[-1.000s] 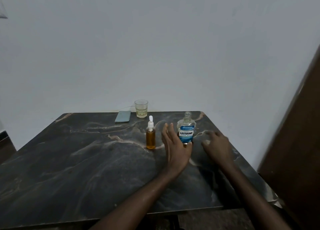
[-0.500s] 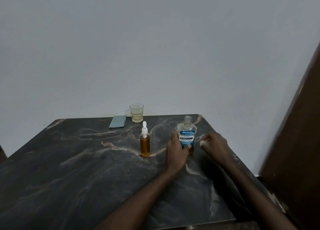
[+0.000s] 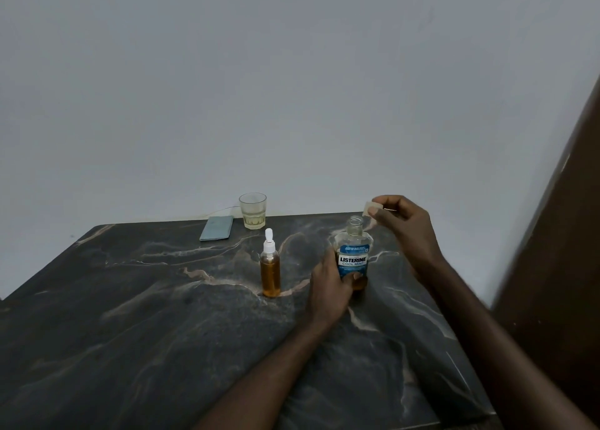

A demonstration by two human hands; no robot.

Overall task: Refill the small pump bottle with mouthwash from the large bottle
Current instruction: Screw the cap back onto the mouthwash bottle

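1. Nearest, the left hand (image 3: 328,288) curls its fingers and thumb round the lower body of the large bottle (image 3: 353,257), which stands upright on the dark marble table (image 3: 130,332) with its neck open.
2. Just left of it, untouched, the small pump bottle (image 3: 270,272) stands upright with its pump head on and amber liquid near its shoulder, so the refill looks done.
3. Slightly farther, the right hand (image 3: 406,225) pinches a small pale cap (image 3: 371,207) just above and right of the open neck.
4. Recapping seems the step: pin the bottle down, bring the cap level over the neck, and seat it squarely before turning.
5. Farthest, a glass (image 3: 252,210) and a flat blue-grey case (image 3: 217,227) sit by the wall.
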